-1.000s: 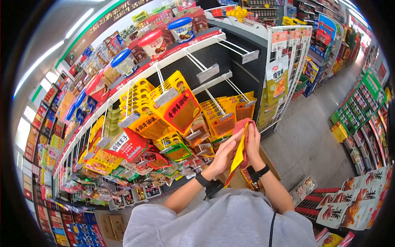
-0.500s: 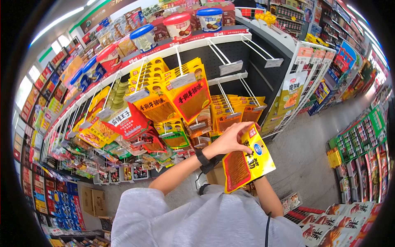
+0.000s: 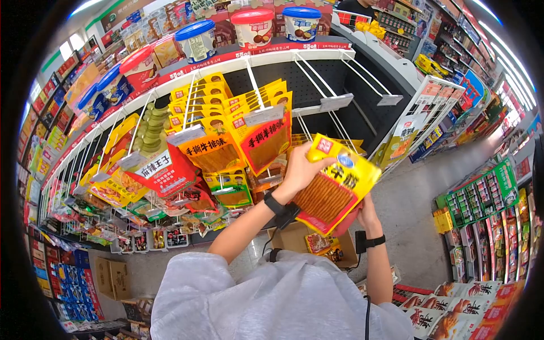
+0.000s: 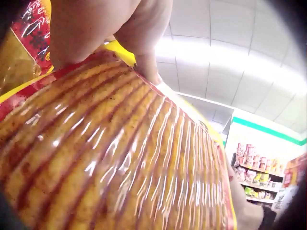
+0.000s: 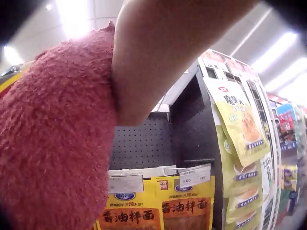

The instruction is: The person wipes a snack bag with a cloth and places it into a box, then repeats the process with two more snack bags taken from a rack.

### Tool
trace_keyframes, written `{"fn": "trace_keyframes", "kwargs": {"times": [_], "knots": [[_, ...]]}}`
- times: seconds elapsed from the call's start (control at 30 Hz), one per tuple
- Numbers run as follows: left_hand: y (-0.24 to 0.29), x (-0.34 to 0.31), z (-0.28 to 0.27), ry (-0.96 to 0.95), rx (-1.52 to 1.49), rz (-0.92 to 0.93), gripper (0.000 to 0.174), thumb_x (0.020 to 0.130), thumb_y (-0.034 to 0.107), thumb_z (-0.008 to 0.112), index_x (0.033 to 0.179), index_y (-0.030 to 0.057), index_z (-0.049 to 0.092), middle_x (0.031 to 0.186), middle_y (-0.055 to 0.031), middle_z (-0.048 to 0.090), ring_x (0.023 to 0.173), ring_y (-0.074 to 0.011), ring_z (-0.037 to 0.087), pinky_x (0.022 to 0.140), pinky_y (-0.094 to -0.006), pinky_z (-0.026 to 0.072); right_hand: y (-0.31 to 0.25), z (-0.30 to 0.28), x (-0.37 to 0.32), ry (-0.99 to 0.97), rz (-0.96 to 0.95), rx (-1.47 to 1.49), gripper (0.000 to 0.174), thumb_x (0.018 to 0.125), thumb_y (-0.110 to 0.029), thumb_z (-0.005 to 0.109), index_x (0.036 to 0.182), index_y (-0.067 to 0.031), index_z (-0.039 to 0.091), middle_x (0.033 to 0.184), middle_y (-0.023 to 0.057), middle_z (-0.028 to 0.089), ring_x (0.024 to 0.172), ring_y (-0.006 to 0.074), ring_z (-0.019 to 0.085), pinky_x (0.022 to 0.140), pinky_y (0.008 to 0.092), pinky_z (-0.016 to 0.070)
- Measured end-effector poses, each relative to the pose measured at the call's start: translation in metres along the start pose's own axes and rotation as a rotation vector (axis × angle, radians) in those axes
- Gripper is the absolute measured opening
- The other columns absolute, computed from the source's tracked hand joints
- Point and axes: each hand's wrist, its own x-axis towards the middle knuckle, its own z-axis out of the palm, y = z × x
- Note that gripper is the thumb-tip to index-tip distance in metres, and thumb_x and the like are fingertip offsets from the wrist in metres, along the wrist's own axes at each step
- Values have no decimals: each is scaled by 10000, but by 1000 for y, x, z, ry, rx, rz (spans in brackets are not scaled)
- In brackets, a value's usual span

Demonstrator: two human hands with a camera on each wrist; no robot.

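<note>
A yellow snack packet [image 3: 338, 182] with a clear window over ridged brown strips is tilted before the chest, its front toward the head camera. My left hand [image 3: 306, 170] grips its upper left edge, thumb over the front. In the left wrist view, the packet's shiny window [image 4: 120, 153] fills the lower part under my fingers. My right hand [image 3: 368, 214] is behind the packet's lower right side with a fuzzy pink cloth [image 3: 347, 222]. The right wrist view shows the cloth [image 5: 57, 129] hanging beside the hand [image 5: 163, 52]; most of its fingers are hidden.
Ahead, yellow packets [image 3: 212, 148] and a red packet [image 3: 164, 174] hang on rack hooks, below lidded tubs [image 3: 253, 28]. Below the hands, an open cardboard box [image 3: 292, 237] holds several packets. Green-framed shelving [image 3: 481, 192] stands right, across the aisle floor [image 3: 405, 195].
The packet, edge-on between both hands a second ago, has turned to face the head camera and risen slightly. My left hand now grips its left edge; the box below has come into view.
</note>
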Motion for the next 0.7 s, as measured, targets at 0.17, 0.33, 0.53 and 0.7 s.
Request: {"fn": "trace_keyframes", "kwargs": {"times": [0.17,0.33,0.53,0.7], "knots": [[-18,49,-27,190,-226,-74,215,894,63,745,1071,-8,644,1005,-54,728,873,-89,677,770,-260,549,-1,5,21,-16,8,148,509,1014,-402,552,1362,-34,506,1320,68,606,1182,182,592,1006,355,487],[-21,59,-28,56,-320,-80,235,894,50,743,1092,-1,627,1022,-50,715,904,-90,670,792,-260,546,-14,42,-10,106,55,-267,349,889,-144,750,1190,-22,622,1124,23,664,1013,127,631,905,306,508],[-15,0,24,-357,-380,-159,222,887,60,742,1055,0,609,976,-26,687,899,-65,622,806,-252,522,13,38,-65,423,-89,-276,493,833,-91,790,1260,-7,558,1147,46,671,1007,125,637,925,313,517],[-28,-74,82,-644,-627,-562,281,893,82,749,1121,1,606,1056,-38,689,963,-80,634,854,-268,529,47,14,-186,542,67,-224,361,853,-83,763,1178,-7,625,1079,34,700,931,102,651,861,292,536]]}}
